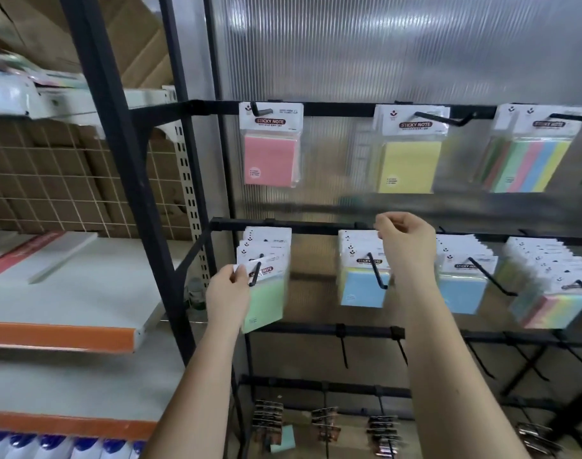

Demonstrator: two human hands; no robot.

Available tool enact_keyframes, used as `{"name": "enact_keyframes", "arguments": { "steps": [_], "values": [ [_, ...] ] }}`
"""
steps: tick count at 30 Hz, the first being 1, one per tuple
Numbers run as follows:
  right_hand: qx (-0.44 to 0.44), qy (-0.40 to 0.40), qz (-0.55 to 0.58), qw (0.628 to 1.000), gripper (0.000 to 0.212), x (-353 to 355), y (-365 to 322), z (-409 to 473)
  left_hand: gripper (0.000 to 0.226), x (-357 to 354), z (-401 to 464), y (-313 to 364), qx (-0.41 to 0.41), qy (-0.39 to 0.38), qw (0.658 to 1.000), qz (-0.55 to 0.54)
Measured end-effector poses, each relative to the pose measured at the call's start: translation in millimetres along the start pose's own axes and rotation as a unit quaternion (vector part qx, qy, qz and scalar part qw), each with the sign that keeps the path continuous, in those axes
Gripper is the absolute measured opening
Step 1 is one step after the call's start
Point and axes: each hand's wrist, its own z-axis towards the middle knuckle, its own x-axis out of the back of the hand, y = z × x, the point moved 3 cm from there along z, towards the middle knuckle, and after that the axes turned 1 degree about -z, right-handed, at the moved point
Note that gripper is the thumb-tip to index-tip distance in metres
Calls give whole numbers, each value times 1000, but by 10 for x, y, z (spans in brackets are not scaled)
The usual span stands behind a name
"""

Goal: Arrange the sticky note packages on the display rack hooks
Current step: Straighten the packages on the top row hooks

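My left hand (229,293) pinches the white header card of a green sticky note package (266,304), whose hanging hole is at the tip of the leftmost middle-row hook (255,275). More green packages hang behind it. My right hand (406,241) is raised with curled fingers at the top right corner of the blue package stack (362,286) on the neighbouring hook (377,273). Whether it grips a card is hidden. The top rail (332,109) carries pink (270,160), yellow (410,167) and striped (531,167) packages.
Further right on the middle rail hang another blue stack (463,293) and a pastel multicolour stack (554,306). The lower rail's hooks (344,352) are bare. Clip packs (268,417) hang near the floor. A white and orange shelf (61,332) stands to the left.
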Motion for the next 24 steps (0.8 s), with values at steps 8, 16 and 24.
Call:
{"name": "enact_keyframes", "arguments": {
  "steps": [8,16,24],
  "values": [
    [-87,8,-86,992,37,226,505,17,38,62,-116,94,-17,14,1000,22],
    [-140,-9,-42,989,34,21,743,-151,32,273,-198,135,-31,-12,996,83],
    [-181,47,0,982,9,-23,799,-273,26,550,-276,386,-71,14,995,67]
  ]
}}
